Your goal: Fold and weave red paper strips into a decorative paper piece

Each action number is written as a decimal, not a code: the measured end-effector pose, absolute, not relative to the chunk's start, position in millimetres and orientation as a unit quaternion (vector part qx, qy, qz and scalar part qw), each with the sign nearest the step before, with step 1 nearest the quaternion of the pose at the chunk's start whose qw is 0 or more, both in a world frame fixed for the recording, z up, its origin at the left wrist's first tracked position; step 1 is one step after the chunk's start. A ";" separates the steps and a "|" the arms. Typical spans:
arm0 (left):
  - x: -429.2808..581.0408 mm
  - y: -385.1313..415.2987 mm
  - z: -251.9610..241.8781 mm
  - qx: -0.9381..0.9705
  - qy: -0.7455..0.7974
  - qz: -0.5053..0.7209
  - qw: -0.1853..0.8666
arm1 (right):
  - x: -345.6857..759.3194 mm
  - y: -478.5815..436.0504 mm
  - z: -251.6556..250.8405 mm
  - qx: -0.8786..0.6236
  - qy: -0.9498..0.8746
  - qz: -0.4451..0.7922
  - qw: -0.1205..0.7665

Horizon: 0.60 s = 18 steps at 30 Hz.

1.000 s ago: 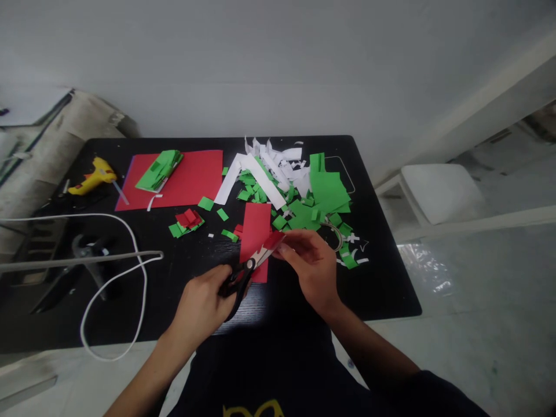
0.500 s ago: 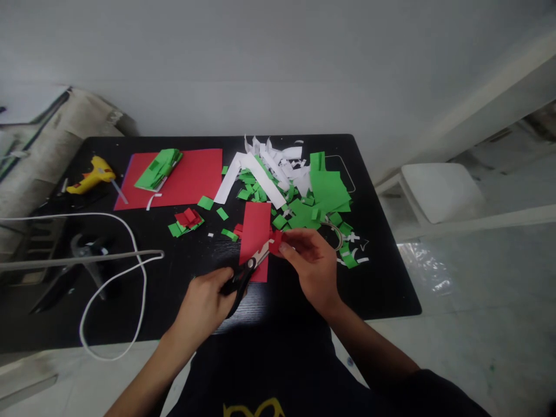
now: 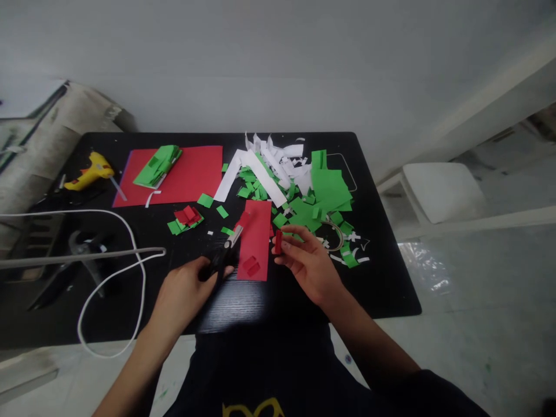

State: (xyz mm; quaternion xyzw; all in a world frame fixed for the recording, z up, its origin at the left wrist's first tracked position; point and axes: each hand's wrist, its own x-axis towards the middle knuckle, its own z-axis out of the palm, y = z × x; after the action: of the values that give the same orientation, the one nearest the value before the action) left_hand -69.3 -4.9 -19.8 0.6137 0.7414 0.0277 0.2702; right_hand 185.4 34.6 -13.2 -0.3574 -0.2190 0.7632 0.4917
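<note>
My left hand [image 3: 185,289] is wrapped round the black handles of the scissors [image 3: 226,244], whose blades point up and right beside a red paper strip [image 3: 256,237]. Between the thumb and fingers of my right hand [image 3: 310,263] is a small folded red paper piece [image 3: 278,241], just right of the strip. Small cut red pieces [image 3: 251,266] lie on the strip's lower part, and another red bit is near the blade tips. Green squares with red pieces on top [image 3: 186,219] form a small pile to the left.
A yellow glue gun [image 3: 93,172], a large red sheet [image 3: 195,174], green sheets [image 3: 330,188], white strips [image 3: 266,176] and many scraps cover the black table [image 3: 174,313]. A white cable [image 3: 143,289] loops at the left; a white stool [image 3: 441,188] stands right.
The scissors in my left hand moved left, away from my right hand. My right hand shifted slightly right with the red piece. Loose red pieces now show on the strip's lower part.
</note>
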 end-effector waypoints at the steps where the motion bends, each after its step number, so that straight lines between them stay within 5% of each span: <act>1: -70.9 -3.8 -18.9 0.612 0.750 0.001 0.251 | 186.0 35.1 -13.2 -0.352 -0.212 0.772 0.485; 18: -68.8 -2.6 -22.2 0.616 0.775 -0.067 0.121 | 181.8 31.2 -15.1 -0.382 -0.245 0.761 0.464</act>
State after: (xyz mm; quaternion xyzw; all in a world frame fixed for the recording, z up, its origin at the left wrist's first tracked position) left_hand -68.8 -2.6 -22.2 0.6164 0.7753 -0.0670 0.1206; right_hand 181.8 31.2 -15.1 -0.3818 -0.2446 0.7613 0.4635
